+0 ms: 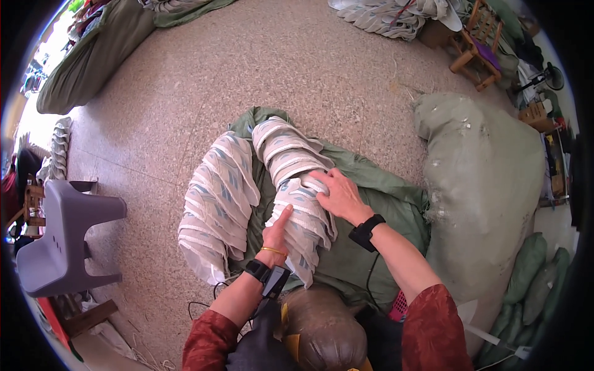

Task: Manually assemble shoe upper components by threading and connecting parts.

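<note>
Overlapping white fabric pieces with blue-grey marks, shaped somewhat like shoe uppers, form a long curved stack (pixel 288 145) in front of me. My left hand (pixel 276 236) grips the near part of that stack from its left side, thumb on top and the other fingers mostly hidden. My right hand (pixel 342 196) has its fingers curled on a fabric piece (pixel 314 183) at the stack's right edge, around a gap between layers. Just to the left lies a second stack (pixel 216 201) of the same pieces. Beneath both is a green cloth sack (pixel 365 232).
A full pale green sack (pixel 482 185) stands at the right. On the left is a purple-grey plastic chair (pixel 59 241). More white pieces (pixel 383 18) and a wooden chair (pixel 477 46) are at the far right. A dark green bundle (pixel 99 55) lies far left.
</note>
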`<control>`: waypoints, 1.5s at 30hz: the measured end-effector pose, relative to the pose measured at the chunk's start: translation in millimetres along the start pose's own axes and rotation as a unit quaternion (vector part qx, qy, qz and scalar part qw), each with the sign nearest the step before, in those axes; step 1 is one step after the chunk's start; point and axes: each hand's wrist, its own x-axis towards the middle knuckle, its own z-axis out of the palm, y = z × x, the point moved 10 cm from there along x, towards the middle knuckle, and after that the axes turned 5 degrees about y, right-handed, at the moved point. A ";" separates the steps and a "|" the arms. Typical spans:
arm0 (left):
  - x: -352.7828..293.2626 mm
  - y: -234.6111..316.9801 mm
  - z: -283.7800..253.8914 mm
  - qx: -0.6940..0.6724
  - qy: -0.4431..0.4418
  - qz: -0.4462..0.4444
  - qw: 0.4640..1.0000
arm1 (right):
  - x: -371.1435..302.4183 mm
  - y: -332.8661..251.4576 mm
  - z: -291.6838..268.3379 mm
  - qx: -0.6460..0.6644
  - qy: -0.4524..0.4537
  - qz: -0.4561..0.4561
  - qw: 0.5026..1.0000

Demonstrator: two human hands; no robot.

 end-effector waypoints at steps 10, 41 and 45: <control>-26.3 5.0 15.9 0.016 -0.007 -0.001 1.000 | 15.7 15.7 -13.2 0.014 0.041 0.025 0.999; -152.6 32.7 59.2 0.205 -0.105 0.094 0.969 | -79.2 31.8 -77.8 0.151 0.095 0.000 0.984; -168.1 40.4 59.1 0.291 -0.093 0.112 0.946 | -97.6 36.0 -86.3 0.168 0.091 0.025 0.981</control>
